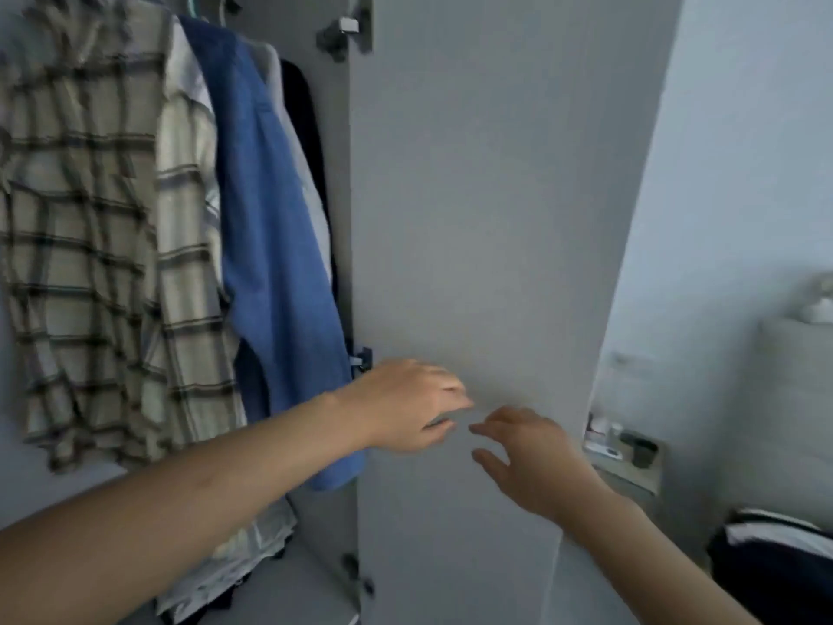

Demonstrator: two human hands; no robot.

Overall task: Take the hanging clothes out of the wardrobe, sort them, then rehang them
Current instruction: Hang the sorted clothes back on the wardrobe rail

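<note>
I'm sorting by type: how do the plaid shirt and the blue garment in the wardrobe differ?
The plaid shirt is beige with dark checks; the blue garment is plain. The plaid shirt hangs furthest left, the blue garment nearer the open door. The blue garment reaches lower. Both hang in the wardrobe, untouched by either hand.

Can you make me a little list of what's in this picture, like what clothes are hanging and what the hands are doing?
place: open wardrobe, its door swung out
hanging clothes: checked shirt, blue shirt, dark garment behind it
clothes at the bottom: a crumpled pile
left hand: open, in front of the door, holding nothing
right hand: open, fingers spread, holding nothing
hands together: fingertips close, contact unclear (blurred)
clothes taken out so far: none visible in the hands
</note>
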